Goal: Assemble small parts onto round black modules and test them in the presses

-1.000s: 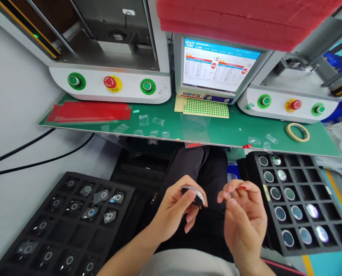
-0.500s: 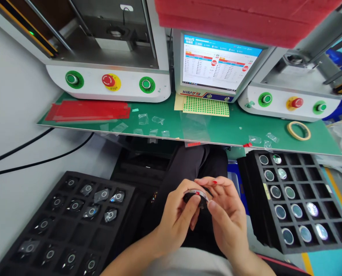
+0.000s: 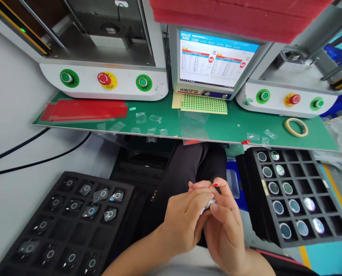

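A small round part (image 3: pixel 207 205) with a pale, shiny rim is between my two hands, above my lap. My left hand (image 3: pixel 185 218) wraps over it from the left, fingers closed round its upper side. My right hand (image 3: pixel 227 222) holds it from the right, with the thumb against its edge and the fingers curled behind. A red spot shows on one fingertip of my right hand. Most of the part is hidden by my fingers.
On the left, a black foam tray (image 3: pixel 96 234) holds wrapped round parts. Stacked black trays (image 3: pixel 306 207) with glassy discs stand right. Behind, a green shelf (image 3: pixel 165 119) carries red strips (image 3: pixel 84 110), a dotted sticker sheet (image 3: pixel 204 103) and tape (image 3: pixel 296 127), below a monitor (image 3: pixel 217 57).
My left hand has moved right and closed over the part, which has turned and is now mostly covered. The fingers of my right hand have shifted. The camera view has moved slightly.
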`<state>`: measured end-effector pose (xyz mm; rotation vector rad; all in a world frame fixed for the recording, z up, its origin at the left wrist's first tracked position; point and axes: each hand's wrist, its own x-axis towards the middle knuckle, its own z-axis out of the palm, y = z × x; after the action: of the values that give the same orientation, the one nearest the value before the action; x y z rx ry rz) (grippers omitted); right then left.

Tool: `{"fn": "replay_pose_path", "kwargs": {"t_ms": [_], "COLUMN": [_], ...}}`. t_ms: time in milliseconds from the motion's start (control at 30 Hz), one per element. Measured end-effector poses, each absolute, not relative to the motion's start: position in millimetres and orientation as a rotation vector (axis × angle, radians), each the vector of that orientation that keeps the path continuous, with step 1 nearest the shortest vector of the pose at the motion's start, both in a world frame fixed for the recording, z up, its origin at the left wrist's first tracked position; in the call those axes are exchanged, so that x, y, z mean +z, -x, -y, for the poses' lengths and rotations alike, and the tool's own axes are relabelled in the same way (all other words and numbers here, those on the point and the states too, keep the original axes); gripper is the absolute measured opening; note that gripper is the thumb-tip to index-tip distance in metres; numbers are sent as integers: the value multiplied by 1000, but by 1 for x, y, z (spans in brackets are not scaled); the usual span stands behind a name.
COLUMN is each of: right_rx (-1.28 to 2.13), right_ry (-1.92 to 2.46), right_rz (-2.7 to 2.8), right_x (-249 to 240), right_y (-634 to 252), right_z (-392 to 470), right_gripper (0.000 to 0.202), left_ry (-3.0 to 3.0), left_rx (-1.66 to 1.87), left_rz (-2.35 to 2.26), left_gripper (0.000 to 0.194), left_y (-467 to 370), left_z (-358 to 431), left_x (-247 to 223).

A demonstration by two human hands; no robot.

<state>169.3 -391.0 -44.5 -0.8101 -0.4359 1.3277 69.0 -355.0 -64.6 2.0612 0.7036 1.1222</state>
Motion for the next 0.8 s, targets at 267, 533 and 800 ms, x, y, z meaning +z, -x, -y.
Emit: {"fn": "replay_pose_path", "kwargs": {"t_ms": [267, 533, 800], "right_rx": [1323, 769, 698], "right_ry": [842, 1050, 915], "right_rz": [479, 1110, 1309], "right_x": [-46, -56, -72], "right_y": [-171, -192, -211], "right_z": [397, 406, 403], "right_gripper": [16, 71, 85], "left_ry": [-1948, -487, -334], "left_rx": [1148, 582, 562], "left_rz": [-612, -423, -357], "left_gripper": [38, 37, 39], "left_y": [-69, -73, -83], "left_z": [356, 349, 359], "left_x": [-71, -53, -56]}}
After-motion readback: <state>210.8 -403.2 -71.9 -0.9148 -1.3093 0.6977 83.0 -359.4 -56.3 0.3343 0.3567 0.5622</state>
